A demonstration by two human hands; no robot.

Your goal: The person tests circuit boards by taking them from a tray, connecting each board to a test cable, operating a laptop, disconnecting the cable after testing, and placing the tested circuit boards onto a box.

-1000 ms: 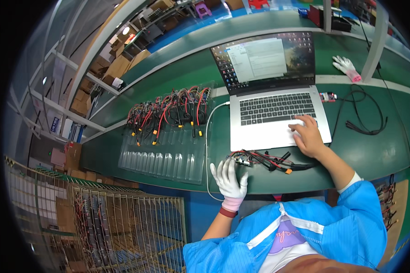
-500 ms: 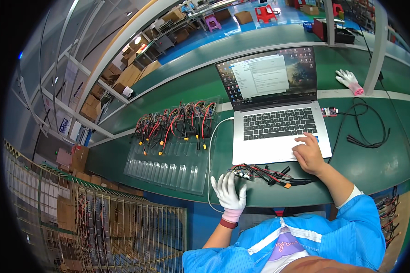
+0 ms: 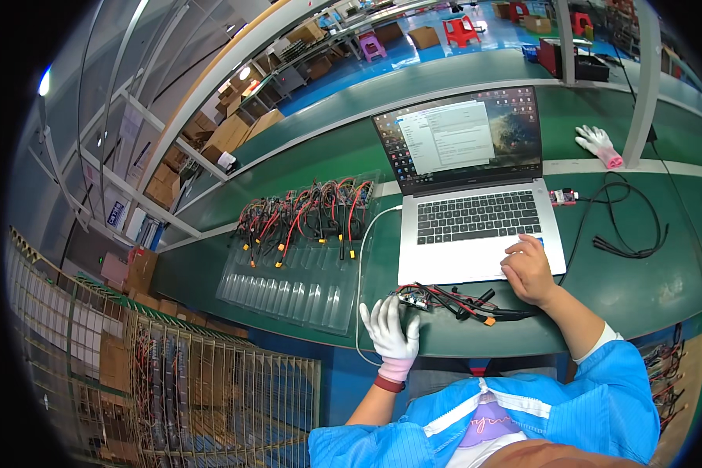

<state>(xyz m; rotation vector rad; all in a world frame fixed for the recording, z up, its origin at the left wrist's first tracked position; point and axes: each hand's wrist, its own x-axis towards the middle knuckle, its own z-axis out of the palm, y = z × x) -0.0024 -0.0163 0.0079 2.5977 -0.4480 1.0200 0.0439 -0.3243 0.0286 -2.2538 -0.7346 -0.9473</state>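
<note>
My left hand (image 3: pixel 390 331), in a white glove with a pink cuff, rests at the bench's near edge with its fingers spread. Its fingertips are beside a small circuit board (image 3: pixel 413 299) with red and black cables (image 3: pixel 468 303), some ending in a yellow connector. Bare, my right hand (image 3: pixel 529 270) lies on the palm rest of an open silver laptop (image 3: pixel 452 266), near the touchpad, its fingers bent and holding nothing. On the laptop's screen (image 3: pixel 460 140) several windows are open. A small red board (image 3: pixel 561 196) sits at the laptop's right side.
Left of the laptop stands a clear plastic tray (image 3: pixel 281 296), its far part filled with wired boards (image 3: pixel 308 214). A white cable (image 3: pixel 360 273) runs from the laptop past the near edge. Black cables (image 3: pixel 628 251) and a spare white glove (image 3: pixel 597 143) lie at right, beside a frame post (image 3: pixel 646 86).
My right hand has shifted slightly down on the palm rest, its fingers more bent. My left hand stays by the circuit board. The whole view has tilted a little.
</note>
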